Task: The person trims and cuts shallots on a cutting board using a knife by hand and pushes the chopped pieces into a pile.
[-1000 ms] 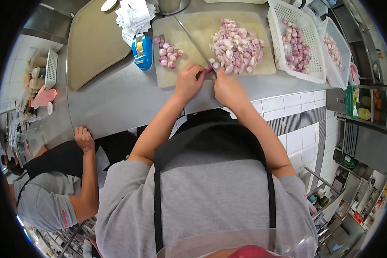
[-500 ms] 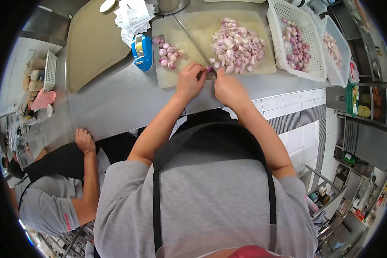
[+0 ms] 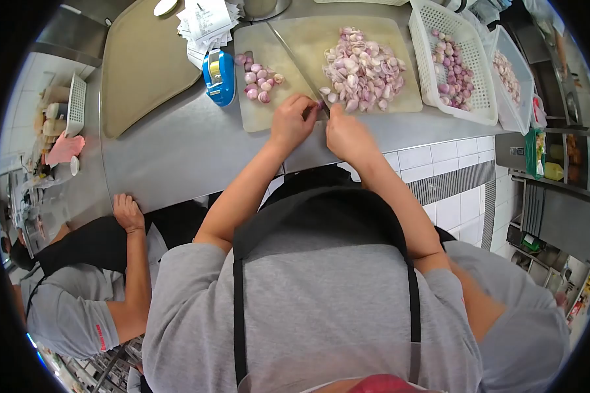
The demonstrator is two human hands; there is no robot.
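Note:
My right hand [image 3: 350,136] is closed around the handle of a long knife [image 3: 295,60], its blade pointing away to the upper left across the pale cutting board [image 3: 301,36]. At the board's near edge, my left hand [image 3: 294,122] pinches a small purple shallot [image 3: 320,105] beside the blade; the fingers partly hide it. Left of the knife lie several whole peeled shallots [image 3: 261,82]. A large heap of sliced shallots [image 3: 366,69] covers the board's right side, with a few pieces near the knife.
A white basket [image 3: 421,62] of shallots and a clear tub [image 3: 526,98] of sliced ones stand to the right. On the left are a blue tape dispenser [image 3: 219,78], paper slips [image 3: 207,23] and a brown tray [image 3: 147,72]. Co-workers [image 3: 78,295] are at my left and right [image 3: 521,308].
A co-worker in grey has come into view close by at my lower right. My two hands and the knife have barely moved.

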